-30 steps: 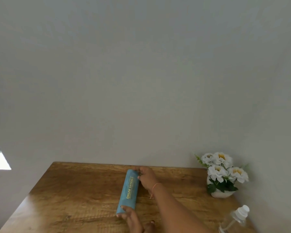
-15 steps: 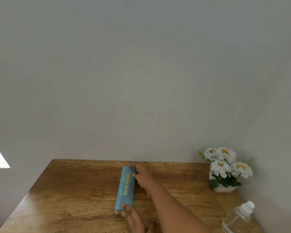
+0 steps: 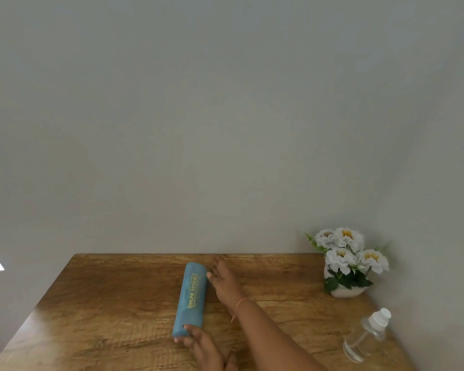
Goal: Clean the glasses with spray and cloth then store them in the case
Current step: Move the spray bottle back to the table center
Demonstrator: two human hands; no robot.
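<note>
A closed blue glasses case (image 3: 192,297) with gold lettering lies on the wooden table (image 3: 113,303), its length running away from me. My right hand (image 3: 223,279) lies beside the case's far end with straight fingers, and its thumb tip touches the case's side. My left hand (image 3: 201,346) touches the near end with its fingertips. A clear spray bottle (image 3: 367,336) with a white cap stands at the table's right edge. No glasses or cloth are in view.
A small white pot of white flowers (image 3: 346,263) stands at the back right corner against the grey wall. The wall runs along the table's far edge and right side. Bare wood lies left of the case.
My right hand has let go of the case's far end and now lies flat beside it. The left hand stays at the near end.
</note>
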